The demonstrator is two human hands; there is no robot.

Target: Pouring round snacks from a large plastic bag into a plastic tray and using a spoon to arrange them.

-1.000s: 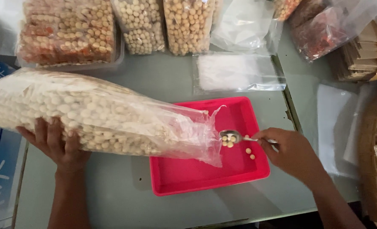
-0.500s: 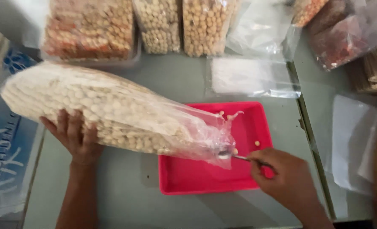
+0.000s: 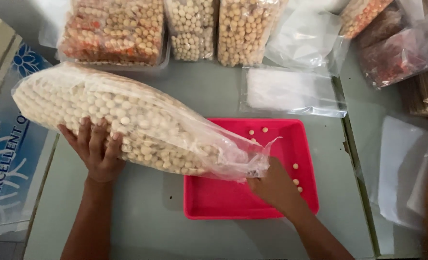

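A large clear bag (image 3: 127,120) full of pale round snack balls lies tilted, its open mouth over a red plastic tray (image 3: 223,202). My left hand (image 3: 98,149) presses flat against the bag's underside near its closed end. At the bag's mouth my right hand (image 3: 271,185) has its fingers closed around a small spoon, which is almost wholly hidden behind the plastic. Several loose balls (image 3: 296,166) lie in the tray.
Filled snack bags (image 3: 112,29) (image 3: 245,29) line the back of the grey table. An empty clear bag (image 3: 291,91) lies behind the tray. A blue printed box (image 3: 6,144) sits at the left; reddish snack bags (image 3: 392,48) and white sheets (image 3: 401,168) are at the right.
My right hand moved left from the tray's right side to the bag's mouth, and the spoon went inside the plastic. The left hand stayed under the bag.
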